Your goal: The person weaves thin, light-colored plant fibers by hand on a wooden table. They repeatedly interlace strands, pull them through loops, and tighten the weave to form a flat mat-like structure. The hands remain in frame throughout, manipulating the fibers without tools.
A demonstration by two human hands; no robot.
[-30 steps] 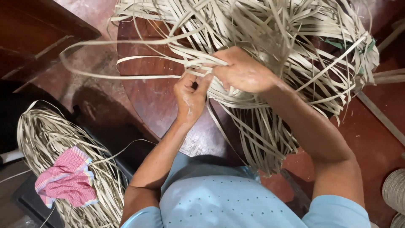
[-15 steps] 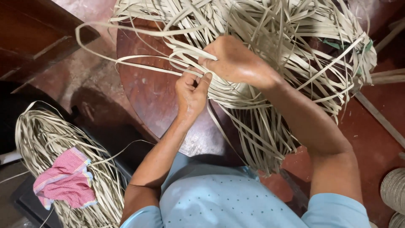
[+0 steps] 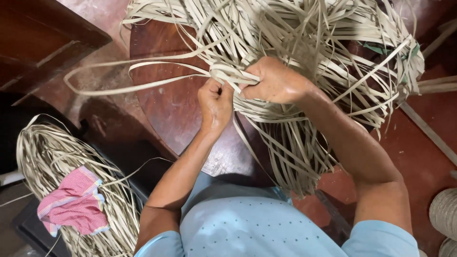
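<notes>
A large tangled heap of pale flat fibre strips (image 3: 304,43) lies over a round dark wooden table (image 3: 171,100). My left hand (image 3: 215,103) is closed on a few strips at the near edge of the heap. My right hand (image 3: 276,81) grips a bundle of the same strips just to its right, the two hands almost touching. One long looped strip (image 3: 104,88) trails out to the left over the table and floor. Strip ends (image 3: 295,162) hang off the table's near side.
A second coil of pale strips (image 3: 57,157) lies at lower left with a pink checked cloth (image 3: 74,207) on it. Dark wooden furniture (image 3: 43,38) stands at upper left. Red floor (image 3: 428,162) shows at right, with pale woven rolls (image 3: 445,214) at the edge.
The long looped strip has shifted and lengthened to the left as my hands pulled it from the heap. Both hands stay close together, slightly regripped.
</notes>
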